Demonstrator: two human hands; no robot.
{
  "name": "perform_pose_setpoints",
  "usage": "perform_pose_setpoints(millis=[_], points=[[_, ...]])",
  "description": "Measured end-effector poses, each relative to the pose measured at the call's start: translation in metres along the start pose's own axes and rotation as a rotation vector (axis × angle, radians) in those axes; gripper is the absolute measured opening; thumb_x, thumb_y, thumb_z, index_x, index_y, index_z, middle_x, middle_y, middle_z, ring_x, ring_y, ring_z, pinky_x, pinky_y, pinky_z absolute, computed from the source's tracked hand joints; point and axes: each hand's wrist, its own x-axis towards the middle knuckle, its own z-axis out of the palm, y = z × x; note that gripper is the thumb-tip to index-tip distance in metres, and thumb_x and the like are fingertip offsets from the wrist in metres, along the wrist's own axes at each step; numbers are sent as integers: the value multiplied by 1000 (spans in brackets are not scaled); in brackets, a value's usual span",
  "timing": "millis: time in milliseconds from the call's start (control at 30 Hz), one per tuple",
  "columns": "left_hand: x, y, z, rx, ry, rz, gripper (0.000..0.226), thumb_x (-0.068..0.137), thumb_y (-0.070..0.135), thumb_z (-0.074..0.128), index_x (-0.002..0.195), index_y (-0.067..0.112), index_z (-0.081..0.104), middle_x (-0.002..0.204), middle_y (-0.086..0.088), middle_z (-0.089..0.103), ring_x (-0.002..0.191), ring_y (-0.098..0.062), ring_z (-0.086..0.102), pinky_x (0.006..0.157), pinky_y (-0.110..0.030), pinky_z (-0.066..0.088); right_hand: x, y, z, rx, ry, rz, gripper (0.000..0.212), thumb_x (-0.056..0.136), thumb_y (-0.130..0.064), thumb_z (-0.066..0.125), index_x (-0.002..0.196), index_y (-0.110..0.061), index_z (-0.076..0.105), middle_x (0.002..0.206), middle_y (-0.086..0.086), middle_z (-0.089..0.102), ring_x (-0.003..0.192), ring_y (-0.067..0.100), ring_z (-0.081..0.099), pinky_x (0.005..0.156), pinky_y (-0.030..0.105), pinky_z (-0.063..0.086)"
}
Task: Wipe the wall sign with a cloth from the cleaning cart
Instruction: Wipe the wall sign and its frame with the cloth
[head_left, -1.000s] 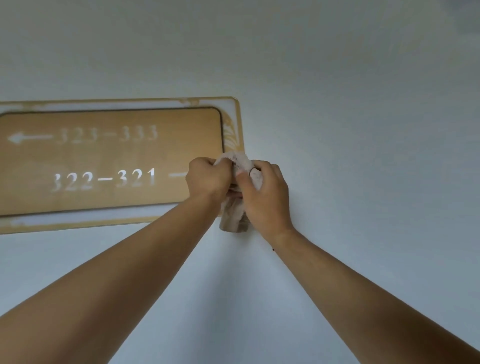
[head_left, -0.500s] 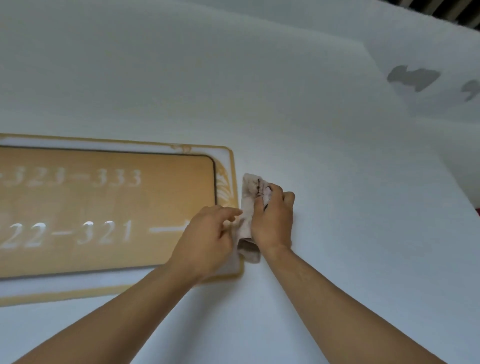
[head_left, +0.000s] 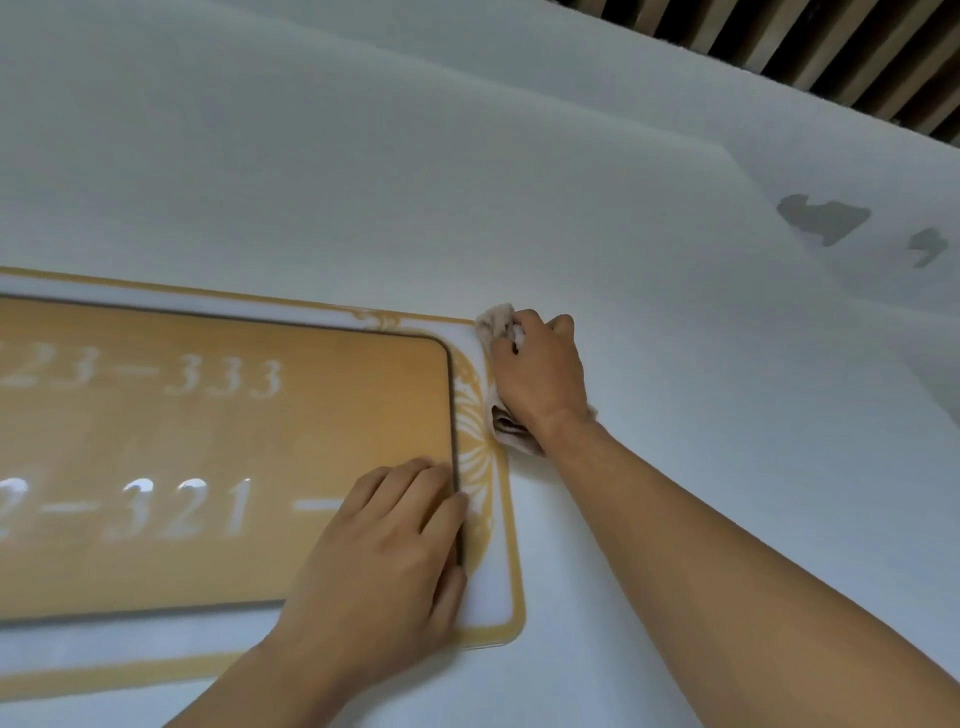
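My right hand (head_left: 540, 371) grips the cloth (head_left: 497, 325) against the sign's (head_left: 208, 457) upper right edge — bunched, poking out above and below the fist; my left hand (head_left: 384, 551) lies flat on the sign's lower right, fingers straight; the wall (head_left: 675, 364) is white.

Cloth (head_left: 497, 325) at sign (head_left: 223, 457) edge

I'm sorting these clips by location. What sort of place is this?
Probably a hotel or dormitory corridor: the gold wall sign lists room numbers with direction marks, on a plain white wall under a slatted ceiling.
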Motion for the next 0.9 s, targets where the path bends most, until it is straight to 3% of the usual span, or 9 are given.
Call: perform_pose_setpoints(millis=[100, 200, 300, 400, 533, 667, 767, 900], points=[[-3, 1, 1, 18, -3, -15, 42, 76, 25, 51, 111, 9, 68, 121, -11, 64, 118, -35, 57, 101, -41, 39, -2, 2, 1, 12, -9, 7, 39, 97, -53, 48, 119, -23, 60, 118, 4, 45, 94, 25, 58, 80, 38, 51], [-5, 3, 2, 24, -14, -23, 45, 75, 26, 51, 112, 8, 68, 124, -13, 64, 120, -35, 56, 103, -42, 39, 0, 4, -2, -34, -30, 7, 41, 99, -53, 49, 121, -21, 61, 118, 7, 51, 89, 23, 54, 76, 34, 43], [-7, 6, 3, 4, -23, -52, 46, 76, 26, 52, 115, 7, 67, 127, -14, 62, 123, -35, 55, 106, -41, 37, -5, 7, -9, -38, -60, -5, 37, 98, -50, 52, 106, -17, 65, 104, 5, 64, 91, 24, 60, 77, 36, 48], [-9, 8, 3, -26, -38, -73, 50, 76, 26, 50, 119, 6, 66, 132, -15, 60, 127, -35, 51, 110, -43, 36, -20, 8, -18, 1, -88, 14, 37, 96, -51, 56, 89, -16, 65, 85, 0, 66, 81, 23, 63, 71, 36, 52], [-15, 15, 1, -122, -21, -126, 49, 75, 22, 47, 118, 6, 65, 137, -14, 56, 134, -34, 45, 115, -48, 32, -49, 12, -29, 23, -128, 34, 33, 95, -45, 58, 81, -17, 65, 78, -1, 66, 76, 22, 64, 70, 38, 54], [-40, 38, -3, -230, 63, -143, 27, 71, 14, 51, 94, 7, 64, 111, -11, 58, 108, -33, 52, 105, -48, 37, -89, 20, -41, 9, -206, 59, 29, 91, -45, 63, 78, -19, 64, 78, -1, 67, 74, 21, 64, 68, 39, 55], [-79, 54, -4, -124, 5, 37, 14, 70, 17, 54, 79, 8, 60, 96, -12, 60, 90, -35, 55, 93, -47, 39, -125, 25, -51, -5, -238, 68, 29, 90, -47, 64, 77, -21, 62, 75, -4, 66, 73, 19, 63, 65, 36, 52], [-107, 54, -9, -69, -85, 149, 11, 71, 18, 54, 76, 9, 58, 93, -9, 61, 88, -34, 57, 93, -48, 39, -160, 30, -56, -15, -246, 92, 31, 90, -49, 63, 80, -19, 63, 77, -1, 66, 77, 21, 61, 67, 39, 53]])
